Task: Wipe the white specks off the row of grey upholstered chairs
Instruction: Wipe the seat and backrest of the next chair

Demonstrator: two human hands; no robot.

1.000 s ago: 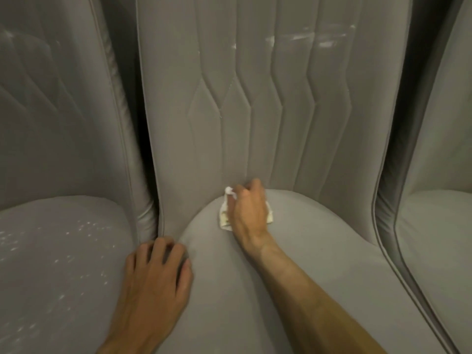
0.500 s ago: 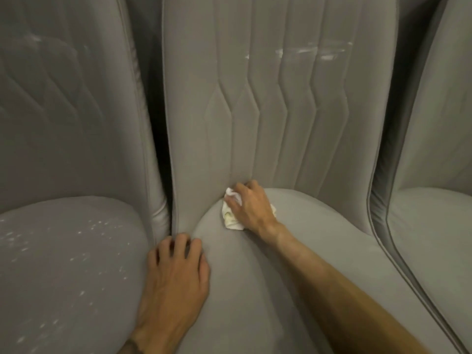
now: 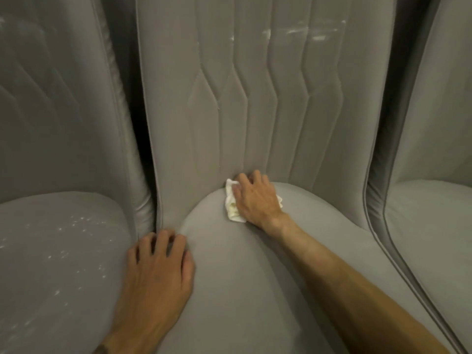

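While wiping deep at the seat's back edge, right hand (image 3: 256,200) clenched on a crumpled white cloth (image 3: 233,209), pressed flat where middle seat (image 3: 242,290) meets its backrest (image 3: 217,111), centre of frame. Left hand (image 3: 157,274) released, palm down, fingers spread on the seat's left edge at lower left of centre, grasping nothing, seemingly bracing.

Progress, judged from the upholstery: roughly a 3rd of the way at best. Middle seat looks clean of specks. Still left: white streaks (image 3: 301,31) across the top of the middle backrest, upper right of centre, and a scatter of specks (image 3: 76,241) over the left seat (image 3: 51,277), lower left. Left backrest (image 3: 56,98) shows faint marks at upper left, too dim to call. Right chair (image 3: 434,226), at the right edge, shows nothing obvious, though only partly in view.

Against 0.5 s ago: hardly any change to the grip or the cloth's spot; wiping hand shifted a touch right along the crease, bracing hand in the same place. Streaks and specks unchanged.
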